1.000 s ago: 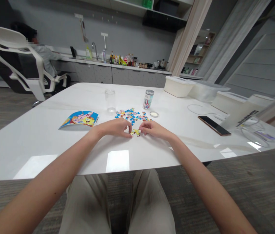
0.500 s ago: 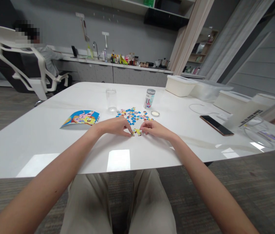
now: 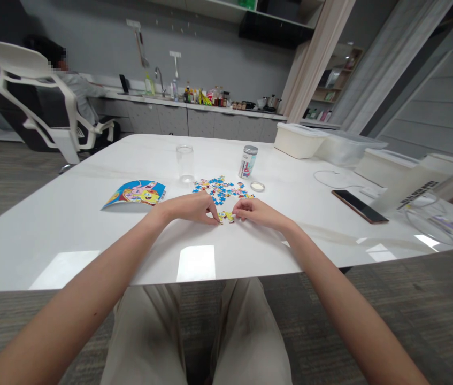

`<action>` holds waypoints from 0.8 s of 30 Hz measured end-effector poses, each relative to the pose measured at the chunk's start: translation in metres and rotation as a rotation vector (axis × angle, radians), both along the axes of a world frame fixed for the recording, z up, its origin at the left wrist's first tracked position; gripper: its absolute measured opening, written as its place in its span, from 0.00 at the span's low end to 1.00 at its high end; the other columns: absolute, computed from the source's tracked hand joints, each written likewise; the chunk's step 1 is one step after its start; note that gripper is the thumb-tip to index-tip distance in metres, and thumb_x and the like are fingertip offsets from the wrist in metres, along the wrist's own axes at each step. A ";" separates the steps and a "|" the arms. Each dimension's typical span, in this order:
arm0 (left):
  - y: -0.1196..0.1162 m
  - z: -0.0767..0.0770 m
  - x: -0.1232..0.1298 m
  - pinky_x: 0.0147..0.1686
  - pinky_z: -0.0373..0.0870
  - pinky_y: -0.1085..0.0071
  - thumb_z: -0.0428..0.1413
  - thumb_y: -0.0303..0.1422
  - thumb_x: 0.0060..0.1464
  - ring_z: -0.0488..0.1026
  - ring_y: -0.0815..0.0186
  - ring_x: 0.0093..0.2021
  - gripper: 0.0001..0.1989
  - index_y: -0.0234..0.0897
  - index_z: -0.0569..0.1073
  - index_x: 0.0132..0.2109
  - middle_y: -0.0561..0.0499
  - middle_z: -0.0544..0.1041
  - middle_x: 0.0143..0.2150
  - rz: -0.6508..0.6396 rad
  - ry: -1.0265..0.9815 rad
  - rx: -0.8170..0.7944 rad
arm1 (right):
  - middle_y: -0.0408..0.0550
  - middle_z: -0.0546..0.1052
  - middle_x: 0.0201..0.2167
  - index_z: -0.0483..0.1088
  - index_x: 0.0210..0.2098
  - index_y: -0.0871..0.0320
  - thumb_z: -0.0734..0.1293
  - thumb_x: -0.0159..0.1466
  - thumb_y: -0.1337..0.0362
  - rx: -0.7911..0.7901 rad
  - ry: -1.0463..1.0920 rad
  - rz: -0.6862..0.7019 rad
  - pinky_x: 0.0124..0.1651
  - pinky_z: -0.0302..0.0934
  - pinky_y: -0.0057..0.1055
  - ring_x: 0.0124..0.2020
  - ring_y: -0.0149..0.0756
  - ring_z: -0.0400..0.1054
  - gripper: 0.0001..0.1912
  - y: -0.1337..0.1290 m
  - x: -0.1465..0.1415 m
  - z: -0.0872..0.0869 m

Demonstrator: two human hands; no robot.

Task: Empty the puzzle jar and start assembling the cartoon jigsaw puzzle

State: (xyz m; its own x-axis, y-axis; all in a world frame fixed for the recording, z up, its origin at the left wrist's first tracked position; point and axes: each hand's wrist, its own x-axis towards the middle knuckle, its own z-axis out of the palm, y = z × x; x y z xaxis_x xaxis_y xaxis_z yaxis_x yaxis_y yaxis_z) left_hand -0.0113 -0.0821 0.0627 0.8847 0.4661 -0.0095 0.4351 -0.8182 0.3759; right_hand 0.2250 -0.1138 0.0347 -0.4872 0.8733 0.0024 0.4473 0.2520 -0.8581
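Observation:
A few yellow jigsaw puzzle pieces [image 3: 227, 216] lie on the white table between my hands. My left hand [image 3: 199, 207] pinches a puzzle piece at their left edge, thumb and forefinger close together on the tabletop. At the right edge, my right hand [image 3: 253, 210] has its fingers curled and pinched on a puzzle piece, mostly hidden by the fingertips. Just beyond the hands spreads a pile of loose puzzle pieces [image 3: 219, 188], mostly blue with some pink and yellow. A curved picture sheet [image 3: 138, 193] with a yellow cartoon figure lies left of my left hand.
Behind the pile stand a clear jar [image 3: 185, 164] and a printed can [image 3: 247, 162], with a round lid [image 3: 257, 186] in front. A phone [image 3: 359, 206], cables and storage boxes [image 3: 299, 141] occupy the right side. A person [image 3: 79, 96] sits far left on a white chair.
Both hands stay nearly in place at the yellow pieces, with only tiny finger shifts. The whole view has moved slightly.

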 end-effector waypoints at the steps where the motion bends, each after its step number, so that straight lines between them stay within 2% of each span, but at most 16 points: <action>1: 0.000 0.000 0.000 0.26 0.56 0.75 0.56 0.37 0.53 0.61 0.73 0.22 0.12 0.42 0.83 0.40 0.53 0.79 0.26 0.000 -0.001 0.003 | 0.45 0.75 0.28 0.70 0.32 0.60 0.66 0.59 0.59 0.002 -0.008 0.001 0.34 0.60 0.28 0.27 0.29 0.66 0.09 0.000 0.000 0.001; 9: 0.002 -0.002 0.000 0.25 0.54 0.76 0.57 0.35 0.53 0.59 0.74 0.21 0.11 0.41 0.82 0.41 0.56 0.73 0.22 -0.003 -0.004 0.061 | 0.45 0.75 0.28 0.70 0.33 0.60 0.64 0.61 0.60 0.040 -0.061 0.016 0.34 0.62 0.29 0.28 0.30 0.67 0.09 -0.002 -0.001 0.002; 11: 0.002 -0.002 0.000 0.25 0.54 0.76 0.58 0.35 0.53 0.59 0.74 0.20 0.11 0.40 0.82 0.40 0.57 0.68 0.20 0.011 -0.019 0.081 | 0.46 0.75 0.30 0.71 0.33 0.59 0.63 0.61 0.61 0.152 -0.091 -0.003 0.36 0.62 0.30 0.30 0.32 0.68 0.08 -0.002 -0.002 0.001; 14: 0.003 -0.004 0.000 0.26 0.54 0.76 0.59 0.38 0.51 0.59 0.74 0.20 0.11 0.39 0.81 0.40 0.59 0.63 0.19 0.037 -0.032 0.108 | 0.48 0.75 0.35 0.72 0.35 0.58 0.64 0.62 0.63 0.445 -0.171 -0.039 0.42 0.63 0.34 0.36 0.35 0.68 0.07 -0.002 -0.004 -0.003; 16: 0.003 -0.005 0.000 0.27 0.55 0.76 0.60 0.39 0.51 0.60 0.74 0.21 0.12 0.39 0.81 0.39 0.59 0.63 0.20 0.054 -0.025 0.116 | 0.50 0.75 0.41 0.73 0.39 0.57 0.66 0.61 0.63 0.592 -0.215 0.005 0.48 0.63 0.37 0.42 0.38 0.69 0.08 -0.003 -0.006 -0.007; 19: 0.003 -0.005 0.001 0.28 0.56 0.75 0.60 0.41 0.51 0.61 0.73 0.22 0.12 0.38 0.81 0.38 0.58 0.65 0.21 0.082 0.006 0.121 | 0.53 0.74 0.46 0.73 0.44 0.57 0.68 0.61 0.61 0.671 -0.256 0.113 0.55 0.61 0.41 0.49 0.42 0.68 0.12 -0.003 -0.007 -0.011; 24: -0.003 0.000 0.005 0.30 0.58 0.74 0.59 0.41 0.51 0.64 0.71 0.23 0.13 0.37 0.80 0.38 0.56 0.68 0.22 0.114 0.061 0.137 | 0.53 0.75 0.46 0.74 0.45 0.57 0.66 0.63 0.61 0.685 -0.300 0.143 0.55 0.61 0.43 0.49 0.42 0.69 0.13 -0.004 -0.007 -0.011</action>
State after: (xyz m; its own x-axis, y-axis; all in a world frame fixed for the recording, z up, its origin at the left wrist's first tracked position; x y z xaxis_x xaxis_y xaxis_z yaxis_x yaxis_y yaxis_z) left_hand -0.0063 -0.0854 0.0624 0.8260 0.5635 0.0086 0.5462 -0.8042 0.2346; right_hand 0.2182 -0.1178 0.0238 -0.6606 0.6530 0.3705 0.5600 0.7572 -0.3361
